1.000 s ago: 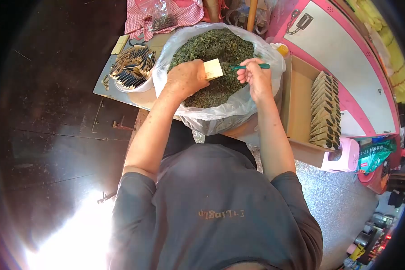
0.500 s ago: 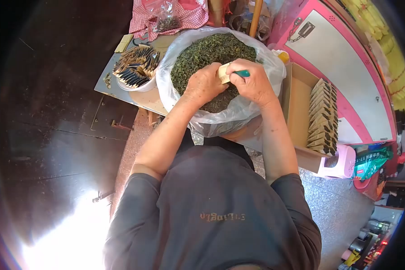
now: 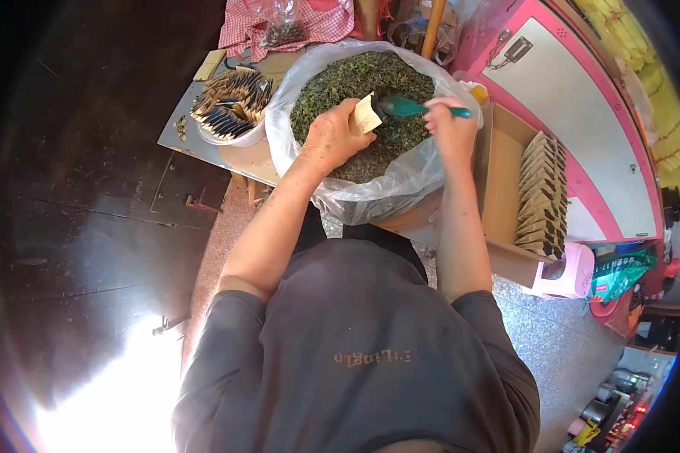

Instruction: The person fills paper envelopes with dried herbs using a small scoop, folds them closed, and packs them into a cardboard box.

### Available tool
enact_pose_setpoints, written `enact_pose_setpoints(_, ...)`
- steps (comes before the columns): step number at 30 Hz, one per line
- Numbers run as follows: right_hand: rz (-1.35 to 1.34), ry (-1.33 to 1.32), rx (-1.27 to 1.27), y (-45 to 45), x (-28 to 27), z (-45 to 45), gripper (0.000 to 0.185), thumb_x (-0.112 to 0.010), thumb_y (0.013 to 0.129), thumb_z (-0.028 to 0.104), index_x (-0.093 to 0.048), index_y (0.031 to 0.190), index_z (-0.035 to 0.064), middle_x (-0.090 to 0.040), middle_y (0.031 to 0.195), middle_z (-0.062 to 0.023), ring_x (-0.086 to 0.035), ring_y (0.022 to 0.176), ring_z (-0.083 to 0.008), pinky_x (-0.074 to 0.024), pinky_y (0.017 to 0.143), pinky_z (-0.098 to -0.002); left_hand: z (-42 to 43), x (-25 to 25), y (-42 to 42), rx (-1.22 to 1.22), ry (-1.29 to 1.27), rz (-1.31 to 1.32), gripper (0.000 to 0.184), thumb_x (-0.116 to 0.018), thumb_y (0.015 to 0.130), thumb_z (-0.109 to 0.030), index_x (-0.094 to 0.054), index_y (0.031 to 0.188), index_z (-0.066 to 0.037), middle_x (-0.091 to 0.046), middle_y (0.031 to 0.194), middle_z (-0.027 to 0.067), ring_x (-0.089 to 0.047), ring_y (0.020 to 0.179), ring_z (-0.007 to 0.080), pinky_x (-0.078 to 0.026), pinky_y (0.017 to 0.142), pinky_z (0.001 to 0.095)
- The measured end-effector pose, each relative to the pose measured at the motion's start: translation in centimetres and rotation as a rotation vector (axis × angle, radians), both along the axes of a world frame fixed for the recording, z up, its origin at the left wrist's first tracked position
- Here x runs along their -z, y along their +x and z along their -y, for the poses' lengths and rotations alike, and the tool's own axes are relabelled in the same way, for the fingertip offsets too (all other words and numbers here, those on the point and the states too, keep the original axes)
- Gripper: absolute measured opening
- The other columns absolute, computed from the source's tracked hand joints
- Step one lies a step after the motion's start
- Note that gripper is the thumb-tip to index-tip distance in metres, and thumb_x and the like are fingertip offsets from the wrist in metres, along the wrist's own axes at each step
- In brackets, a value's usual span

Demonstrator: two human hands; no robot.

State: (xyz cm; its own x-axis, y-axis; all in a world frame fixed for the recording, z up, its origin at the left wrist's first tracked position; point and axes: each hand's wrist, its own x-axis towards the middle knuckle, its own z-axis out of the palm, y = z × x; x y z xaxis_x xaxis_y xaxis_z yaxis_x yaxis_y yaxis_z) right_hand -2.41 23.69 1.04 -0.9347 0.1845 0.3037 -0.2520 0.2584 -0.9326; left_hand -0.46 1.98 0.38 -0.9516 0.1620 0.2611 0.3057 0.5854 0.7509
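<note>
A small cream paper packet (image 3: 366,116) is held in my left hand (image 3: 334,136), its mouth turned to the right. My right hand (image 3: 452,127) grips the handle of a green spoon (image 3: 404,106), whose bowl is at the packet's open end. Both hands are over dried green leaves (image 3: 332,83) in a clear plastic bag (image 3: 281,124) with its rim spread wide. Whether the spoon holds any leaves is too small to tell.
Left of the bag, a white tub (image 3: 243,139) holds many packets on the table (image 3: 175,136). A cardboard box (image 3: 499,170) with a row of filled-looking packets (image 3: 540,196) stands at the right. Behind lies a checked cloth (image 3: 238,26); pink-edged cabinet (image 3: 574,98) at right.
My right hand first came in to the packet with the spoon, then drew back to the right. The spoon's bowl now shows at the packet's mouth. My left hand has shifted slightly right.
</note>
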Motion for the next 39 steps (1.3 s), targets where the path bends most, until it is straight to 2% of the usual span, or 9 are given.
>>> enact_pose_setpoints(2,0.059,0.191,0.069,-0.4,2.1,1.0,0.016,-0.058,0.08,0.017,-0.067,0.081,0.0044,-0.063,0.065,-0.0065,-0.061,0.062,-0.0145,-0.0472,0.057,-0.0309,0.0,-0.1,0.1,-0.006,-0.01,0.002,0.061,-0.079,0.066,-0.028,-0.056,0.119,-0.007,-0.066,0.095,0.0185,-0.064,0.091,0.0344,-0.05,0.081,0.0401)
enact_pose_setpoints(4,0.018,0.547,0.065,-0.2,3.5,3.0,0.015,-0.058,0.079,0.018,-0.068,0.081,0.0063,-0.063,0.064,-0.0088,-0.064,0.064,-0.018,-0.0487,0.059,-0.0366,0.1,0.0,0.0,-0.016,-0.022,0.006,0.062,-0.079,0.066,-0.028,-0.056,0.119,-0.007,-0.066,0.094,0.0188,-0.064,0.09,0.0345,-0.049,0.081,0.04)
enact_pose_setpoints(5,0.024,0.549,0.059,-0.5,4.4,3.7,0.015,-0.058,0.079,0.018,-0.068,0.081,0.0063,-0.063,0.064,-0.0088,-0.064,0.064,-0.018,-0.0487,0.059,-0.0366,0.2,0.2,-0.1,-0.011,-0.025,-0.001,0.063,-0.08,0.065,-0.029,-0.056,0.119,-0.007,-0.066,0.094,0.0188,-0.064,0.09,0.0344,-0.05,0.081,0.04)
enact_pose_setpoints(7,0.097,0.37,0.015,-0.9,5.2,4.9,0.017,-0.053,0.083,0.012,-0.067,0.082,0.0019,-0.064,0.066,-0.0063,-0.06,0.054,-0.0144,-0.0484,0.051,-0.0261,0.1,0.5,-0.1,-0.016,-0.026,-0.027,0.064,-0.08,0.065,-0.03,-0.056,0.119,-0.007,-0.066,0.094,0.0187,-0.064,0.09,0.0337,-0.05,0.08,0.0398)
enact_pose_setpoints(8,0.099,0.369,0.013,-1.0,5.3,4.8,0.017,-0.053,0.083,0.012,-0.067,0.082,0.0019,-0.064,0.066,-0.0063,-0.06,0.054,-0.0144,-0.0484,0.051,-0.0261,0.2,0.5,-0.2,-0.017,-0.027,-0.025,0.064,-0.08,0.065,-0.03,-0.056,0.119,-0.007,-0.066,0.094,0.0187,-0.064,0.09,0.0337,-0.05,0.08,0.0398)
enact_pose_setpoints(10,0.343,0.0,-0.023,-0.5,3.8,4.5,0.018,-0.053,0.084,0.012,-0.066,0.083,0.0001,-0.064,0.067,-0.0086,-0.06,0.054,-0.015,-0.0488,0.051,-0.0259,0.2,0.3,-0.2,-0.008,-0.017,0.009,0.064,-0.08,0.065,-0.03,-0.056,0.119,-0.007,-0.066,0.094,0.0186,-0.064,0.09,0.033,-0.05,0.08,0.0391)
enact_pose_setpoints(17,0.257,-0.412,-0.025,-0.6,2.1,2.1,0.018,-0.053,0.082,0.011,-0.065,0.083,-0.0026,-0.062,0.067,-0.0102,-0.056,0.048,-0.0139,-0.0454,0.045,-0.026,0.3,0.3,-0.4,0.002,-0.038,0.02,0.064,-0.08,0.065,-0.03,-0.055,0.119,-0.006,-0.066,0.094,0.0184,-0.065,0.09,0.0323,-0.049,0.08,0.0384)
enact_pose_setpoints(29,0.102,-0.498,-0.062,-0.5,-2.3,-1.1,0.018,-0.052,0.078,0.01,-0.065,0.08,-0.0029,-0.061,0.061,-0.0099,-0.054,0.045,-0.0139,-0.0422,0.042,-0.0251,-0.2,-0.2,-0.9,0.024,-0.101,0.065,0.061,-0.077,0.067,-0.033,-0.054,0.117,-0.007,-0.065,0.097,0.0194,-0.062,0.093,0.0359,-0.048,0.082,0.0412)
enact_pose_setpoints(39,0.055,-0.363,-0.086,-0.1,-3.5,0.4,0.018,-0.052,0.079,0.01,-0.066,0.076,-0.0007,-0.06,0.06,-0.0084,-0.052,0.045,-0.0112,-0.0381,0.042,-0.022,-0.5,-0.7,-1.3,0.018,-0.182,0.151,0.057,-0.076,0.067,-0.033,-0.055,0.114,-0.007,-0.065,0.098,0.0203,-0.061,0.096,0.0372,-0.047,0.084,0.0427)
